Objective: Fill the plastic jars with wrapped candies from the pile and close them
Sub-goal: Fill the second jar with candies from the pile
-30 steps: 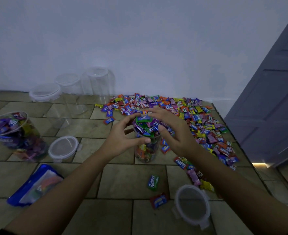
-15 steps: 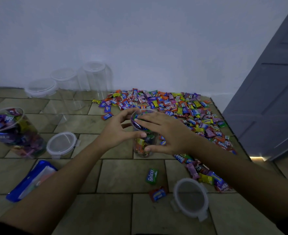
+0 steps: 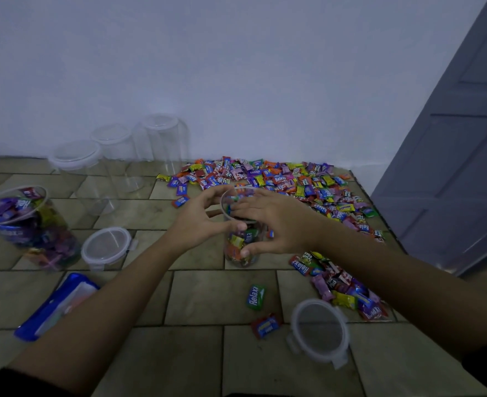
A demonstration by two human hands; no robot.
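A clear plastic jar [image 3: 241, 247] full of wrapped candies stands upright on the tiled floor, its mouth open. My left hand [image 3: 196, 222] curls round its rim from the left, thumb on the near side. My right hand [image 3: 274, 222] lies across the jar's mouth with straight fingers pressing on the candies inside, thumb against the jar's front wall. The candy pile [image 3: 288, 181] spreads behind and to the right of the jar. A round lid [image 3: 319, 329] lies near right, another lid [image 3: 106, 246] lies to the left.
A second open jar of candies [image 3: 27, 224] stands at far left. Three empty lidded jars [image 3: 116, 156] line the wall. A blue bag [image 3: 56, 303] lies near left. Loose candies [image 3: 255, 296] lie in front of the jar. A grey door [image 3: 460, 156] stands at right.
My right hand has come down from above the jar onto its mouth, and the heaped candies have sunk below the rim. My left hand stays on the rim.
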